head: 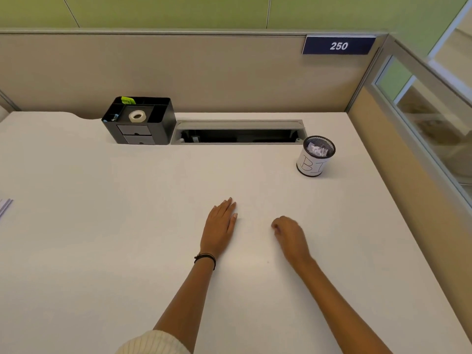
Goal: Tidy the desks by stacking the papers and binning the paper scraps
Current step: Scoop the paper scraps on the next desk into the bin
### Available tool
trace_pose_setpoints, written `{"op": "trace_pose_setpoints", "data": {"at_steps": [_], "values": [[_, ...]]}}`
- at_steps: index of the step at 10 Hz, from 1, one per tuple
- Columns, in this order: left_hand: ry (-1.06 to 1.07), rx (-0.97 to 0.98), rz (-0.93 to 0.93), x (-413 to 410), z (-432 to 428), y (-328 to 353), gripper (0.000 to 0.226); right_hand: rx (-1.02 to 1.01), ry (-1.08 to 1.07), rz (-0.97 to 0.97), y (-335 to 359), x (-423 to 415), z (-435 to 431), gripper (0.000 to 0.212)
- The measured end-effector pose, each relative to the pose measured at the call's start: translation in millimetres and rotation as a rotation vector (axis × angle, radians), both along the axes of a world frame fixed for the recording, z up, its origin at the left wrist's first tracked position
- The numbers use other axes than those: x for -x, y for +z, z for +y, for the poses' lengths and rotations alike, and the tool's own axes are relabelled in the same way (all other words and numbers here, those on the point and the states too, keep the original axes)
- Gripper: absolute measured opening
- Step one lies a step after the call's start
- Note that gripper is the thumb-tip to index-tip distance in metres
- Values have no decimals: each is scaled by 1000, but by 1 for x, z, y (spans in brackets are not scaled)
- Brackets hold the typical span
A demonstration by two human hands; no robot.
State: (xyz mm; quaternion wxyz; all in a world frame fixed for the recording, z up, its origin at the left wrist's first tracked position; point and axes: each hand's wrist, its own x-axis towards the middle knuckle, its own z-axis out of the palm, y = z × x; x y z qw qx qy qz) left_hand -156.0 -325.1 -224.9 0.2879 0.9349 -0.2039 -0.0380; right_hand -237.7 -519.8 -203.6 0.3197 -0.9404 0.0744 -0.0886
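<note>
A small mesh bin (pixel 315 157) wrapped in a white label stands at the right back of the white desk (pixel 102 226), with white paper scraps (pixel 317 150) inside it. My left hand (pixel 221 226) lies flat, palm down, on the desk's middle, fingers stretched out and holding nothing. My right hand (pixel 290 236) rests a little to its right with the fingers curled under; nothing shows in it. A corner of stacked papers (pixel 5 206) peeks in at the far left edge.
A black desk organiser (pixel 140 121) with a tape roll (pixel 137 116) stands at the back. Beside it runs an open cable slot (pixel 238 132). Beige partition walls close the back and right sides; a sign reads 250 (pixel 338 46).
</note>
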Motion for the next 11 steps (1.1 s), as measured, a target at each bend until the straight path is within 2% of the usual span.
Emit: {"op": "trace_pose_setpoints", "data": {"at_steps": [1,5,7,9,10,11], "values": [[2,6,3,-1,0,0,65,-158,-149,50,18,-19,-26,22],[11,7,-20,-3,0,-2,62,-210,-368,-218,92,-111,-121,6],[14,11,-27,-3,-1,-3,58,-161,-396,-233,107,-146,-139,10],[21,17,-19,-4,-1,-4,57,-50,-329,-116,99,-159,-144,20],[23,14,-24,-3,-1,-3,57,5,-271,-124,101,-153,-140,29],[20,6,-28,-3,0,-4,56,8,-208,-244,106,-138,-128,25]]}}
